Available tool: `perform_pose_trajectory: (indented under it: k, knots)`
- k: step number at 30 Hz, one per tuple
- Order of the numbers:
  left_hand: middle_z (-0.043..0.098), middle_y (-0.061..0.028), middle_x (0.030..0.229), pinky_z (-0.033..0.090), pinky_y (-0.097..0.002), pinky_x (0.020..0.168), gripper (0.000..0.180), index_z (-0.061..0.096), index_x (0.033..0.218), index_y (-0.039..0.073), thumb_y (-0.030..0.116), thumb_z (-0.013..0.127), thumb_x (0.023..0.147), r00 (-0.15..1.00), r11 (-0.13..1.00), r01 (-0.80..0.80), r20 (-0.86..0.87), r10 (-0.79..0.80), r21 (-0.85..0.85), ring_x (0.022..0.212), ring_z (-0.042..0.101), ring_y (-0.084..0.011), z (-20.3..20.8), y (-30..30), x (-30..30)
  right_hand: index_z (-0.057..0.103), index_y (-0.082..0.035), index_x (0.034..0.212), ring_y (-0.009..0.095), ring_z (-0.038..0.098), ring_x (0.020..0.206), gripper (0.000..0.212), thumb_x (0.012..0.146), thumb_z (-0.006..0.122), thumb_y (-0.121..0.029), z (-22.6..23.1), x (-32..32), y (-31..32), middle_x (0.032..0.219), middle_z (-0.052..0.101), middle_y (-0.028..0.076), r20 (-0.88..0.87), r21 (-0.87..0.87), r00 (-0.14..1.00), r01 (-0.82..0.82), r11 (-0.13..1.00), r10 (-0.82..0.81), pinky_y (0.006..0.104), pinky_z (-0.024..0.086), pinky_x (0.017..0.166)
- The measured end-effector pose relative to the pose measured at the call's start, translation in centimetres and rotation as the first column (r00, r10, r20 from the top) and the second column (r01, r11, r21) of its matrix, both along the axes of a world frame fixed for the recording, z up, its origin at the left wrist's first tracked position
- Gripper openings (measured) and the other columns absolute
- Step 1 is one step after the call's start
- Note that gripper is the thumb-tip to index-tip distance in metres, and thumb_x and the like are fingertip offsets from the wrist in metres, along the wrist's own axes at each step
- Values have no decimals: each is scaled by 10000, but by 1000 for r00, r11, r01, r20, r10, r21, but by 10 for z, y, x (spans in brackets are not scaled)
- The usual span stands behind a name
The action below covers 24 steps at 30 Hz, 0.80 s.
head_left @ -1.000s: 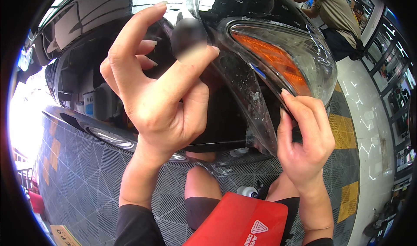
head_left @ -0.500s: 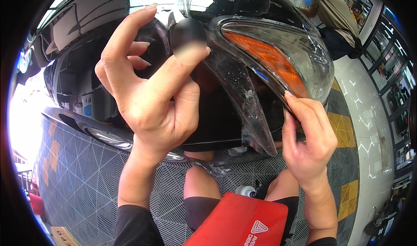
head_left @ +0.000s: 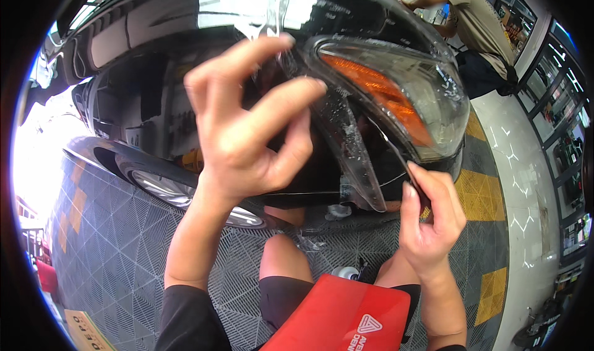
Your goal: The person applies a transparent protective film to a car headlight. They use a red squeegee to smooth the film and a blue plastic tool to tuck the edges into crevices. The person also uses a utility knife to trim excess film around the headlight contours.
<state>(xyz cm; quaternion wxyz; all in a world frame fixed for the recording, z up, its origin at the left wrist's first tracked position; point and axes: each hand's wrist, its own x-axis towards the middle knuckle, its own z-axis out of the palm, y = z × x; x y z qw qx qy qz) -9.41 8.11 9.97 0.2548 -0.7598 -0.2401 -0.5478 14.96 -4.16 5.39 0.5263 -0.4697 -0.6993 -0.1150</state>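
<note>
My right hand (head_left: 433,227) pinches a thin dark tool (head_left: 424,203) just below the headlight (head_left: 433,97). My left hand (head_left: 244,134), thumb and forefinger parted, is at the clear film (head_left: 356,140) over the glossy black bumper (head_left: 309,171); contact there I cannot tell.

My left hand (head_left: 247,128) before car (head_left: 142,97), left of headlight (head_left: 427,97); my right hand (head_left: 434,224) below headlight; floor tiles (head_left: 124,246) under car.

Logged by me: tan cardboard piece (head_left: 90,331), near-left edge of grey ribbed-tile floor (head_left: 139,252); yellow square tiles (head_left: 479,196), right edge.
</note>
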Motion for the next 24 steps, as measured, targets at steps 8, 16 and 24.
perform_pose_trajectory:
  k: [8,16,24]
  knots:
    - [602,-31,1356,396,-444,1056,341,787,1048,228,101,789,732,923,995,-8,-384,-33,-104,1207,508,-308,17,-7,-7,641,63,1142,56,519,740,142,1005,609,70,-16,6,-35,918,574,28,-516,-126,843,-251,960,153,203,444,660]
    - [617,3,1351,436,-425,1017,546,678,1301,254,116,772,781,709,987,27,-693,-130,-158,1200,565,-258,42,-29,5,639,64,1137,46,541,796,136,1011,590,78,-24,22,-53,971,563,16,-629,-153,732,-446,882,261,197,457,703]
    - [561,-39,984,438,-436,967,206,613,816,134,140,734,650,684,999,26,-727,-49,-42,1038,574,-265,60,-19,-8,660,35,1131,3,452,696,120,1022,612,25,-46,59,-76,953,567,-19,-689,-148,685,-451,880,235,174,354,581]
